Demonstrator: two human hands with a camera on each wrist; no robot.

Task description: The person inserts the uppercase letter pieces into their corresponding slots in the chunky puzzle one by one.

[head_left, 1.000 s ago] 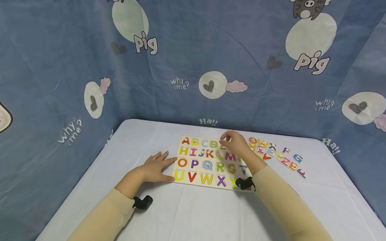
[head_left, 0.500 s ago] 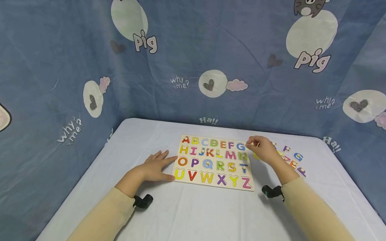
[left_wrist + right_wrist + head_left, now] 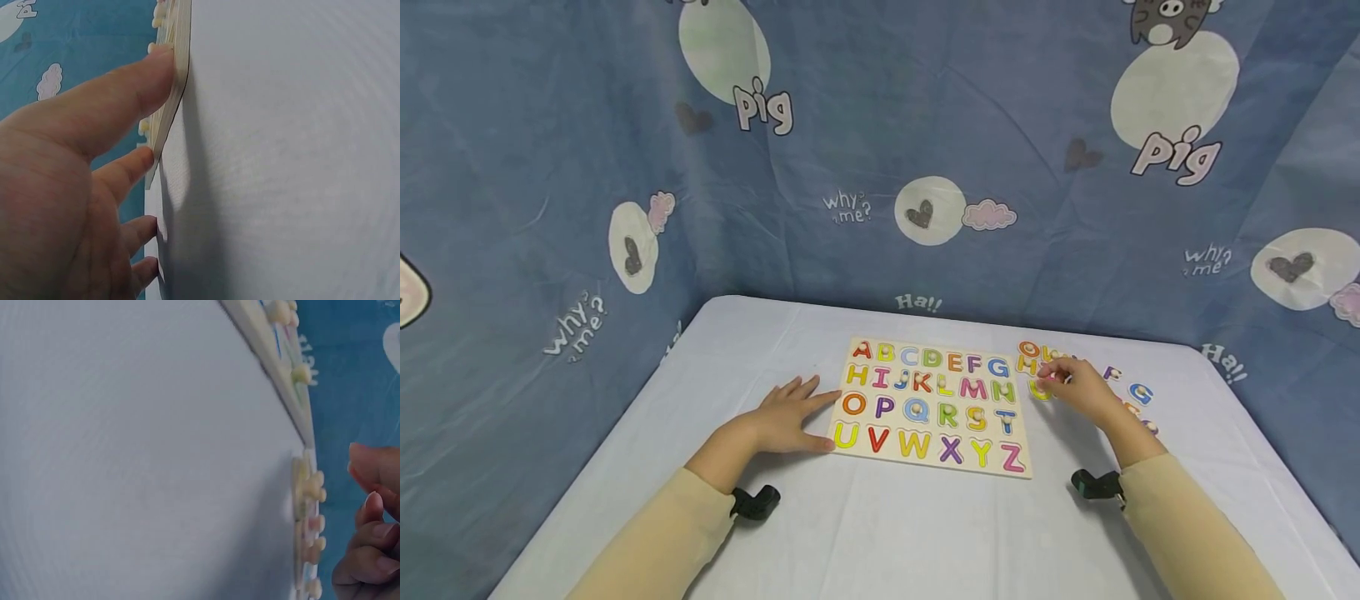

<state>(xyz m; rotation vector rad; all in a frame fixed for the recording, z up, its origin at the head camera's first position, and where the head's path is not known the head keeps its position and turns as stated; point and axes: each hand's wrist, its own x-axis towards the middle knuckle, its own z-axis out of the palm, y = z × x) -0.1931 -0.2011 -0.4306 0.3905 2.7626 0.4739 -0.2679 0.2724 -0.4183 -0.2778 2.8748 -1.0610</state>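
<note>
A wooden alphabet board [image 3: 895, 428] lies on the white table, with knobbed letters in some places, such as the red A [image 3: 862, 350] and the blue T [image 3: 1005, 421]. My left hand [image 3: 788, 421] has its fingers spread beside the board's left edge; in the left wrist view its thumb [image 3: 137, 84] touches the board's side. My right hand [image 3: 1078, 387] is over the loose letter pieces right of the board, partly hiding them. In the right wrist view its fingers [image 3: 369, 562] are loosely bent above the knobs, with nothing visible between thumb and fingers.
Around the right hand lie loose letters: an orange O [image 3: 1028, 349], a yellow piece [image 3: 1040, 390], a purple F [image 3: 1112, 373] and a blue G [image 3: 1141, 393]. A blue patterned cloth [image 3: 865, 125] hangs behind the white table [image 3: 880, 533].
My right hand has moved from over the top row of the board, rightward past its edge, then down to the loose letters. The left hand has stayed at the board's left edge.
</note>
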